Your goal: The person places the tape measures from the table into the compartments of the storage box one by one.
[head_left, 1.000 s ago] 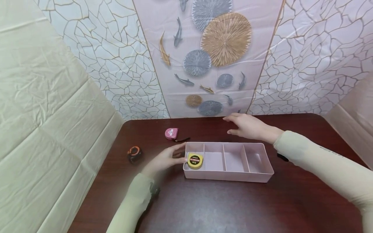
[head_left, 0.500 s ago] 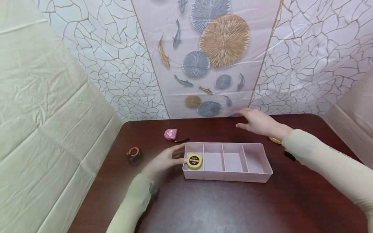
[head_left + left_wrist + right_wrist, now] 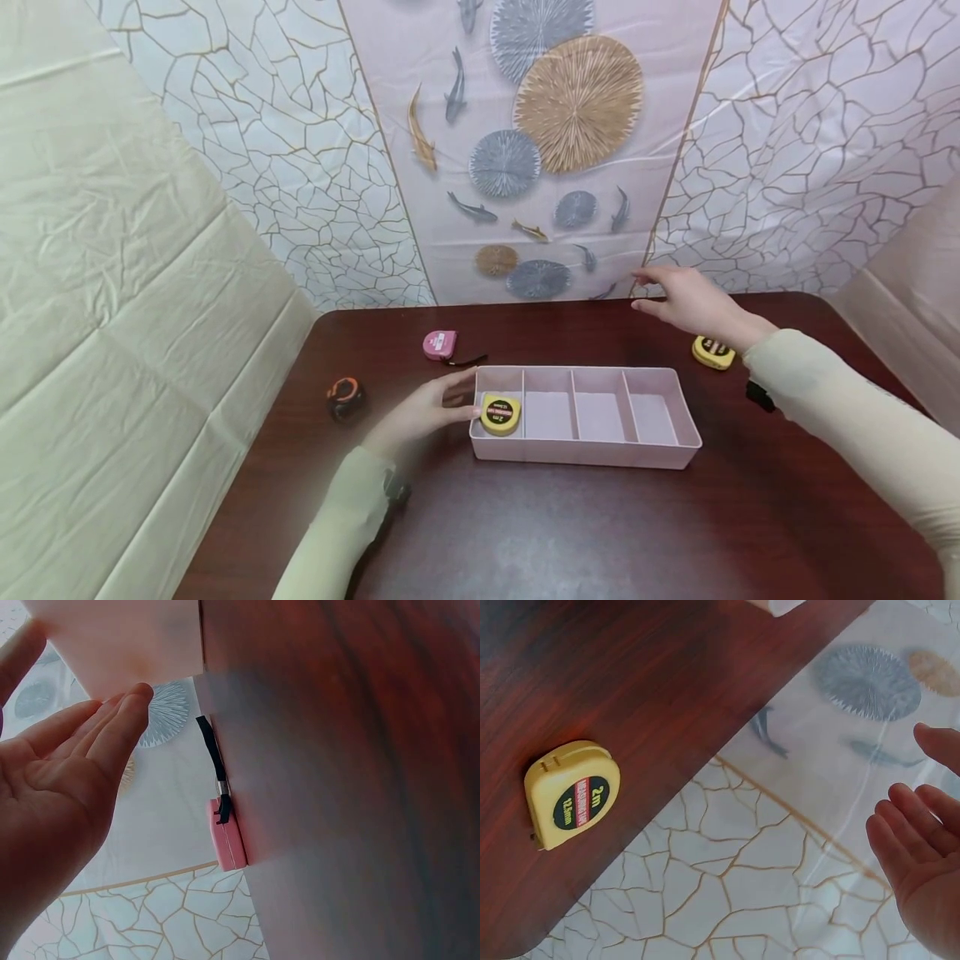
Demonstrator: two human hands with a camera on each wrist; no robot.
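Observation:
In the head view my left hand (image 3: 420, 412) touches the left end of a pale pink four-compartment organizer box (image 3: 585, 454). Its fingers look fairly straight against the end wall (image 3: 142, 645) in the left wrist view. A yellow tape measure (image 3: 500, 414) lies in the leftmost compartment, beside my thumb. My right hand (image 3: 693, 304) hovers above the back right of the table, fingers loose and holding nothing. Near its wrist a second yellow tape measure (image 3: 713, 352) lies on the table; the right wrist view shows this tape measure (image 3: 571, 793) apart from the hand.
A pink tape measure (image 3: 439, 344) with a black strap lies behind the box on the left. Farther left sits a black and orange tape measure (image 3: 346, 400). The dark wooden table (image 3: 525, 533) meets a patterned cloth (image 3: 360, 208) at its back edge.
My right hand has moved right and slightly back over the table, uncovering the second yellow tape measure. The left hand stays at the box, which looks almost unmoved.

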